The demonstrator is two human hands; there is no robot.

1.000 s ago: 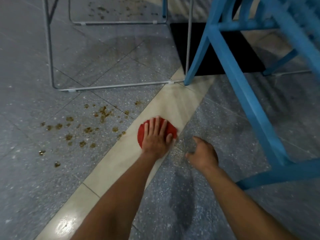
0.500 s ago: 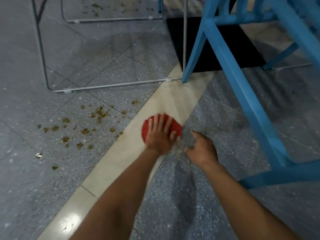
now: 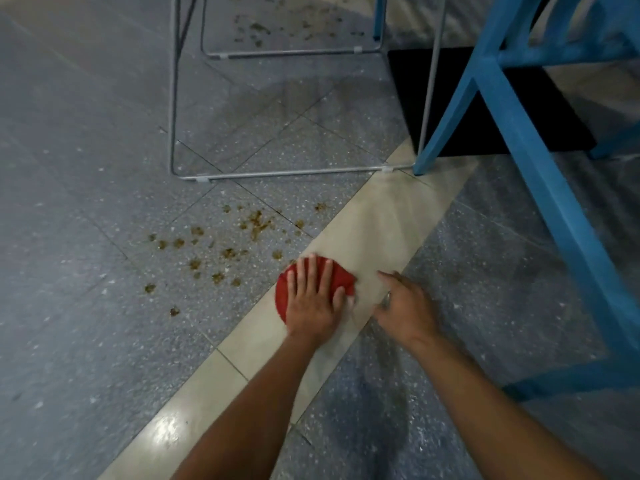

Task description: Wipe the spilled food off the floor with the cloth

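Observation:
A round red cloth (image 3: 343, 277) lies on the pale floor strip (image 3: 377, 223). My left hand (image 3: 313, 301) presses flat on the cloth with straight, spread fingers and covers most of it. Brown spilled food crumbs (image 3: 228, 252) are scattered over the grey speckled floor just left of the cloth. My right hand (image 3: 407, 308) is a little to the right of the cloth, low over the strip, with fingers loosely bent and nothing in it.
A grey wire chair frame (image 3: 277, 173) stands beyond the crumbs. A blue wooden chair (image 3: 540, 174) fills the right side, with a black mat (image 3: 485, 109) behind its leg. More crumbs (image 3: 277, 27) lie farther back under a second wire frame.
My left hand has slid the cloth a little left along the pale strip, towards the crumbs. My right hand has stayed beside it. The view has shifted right and down.

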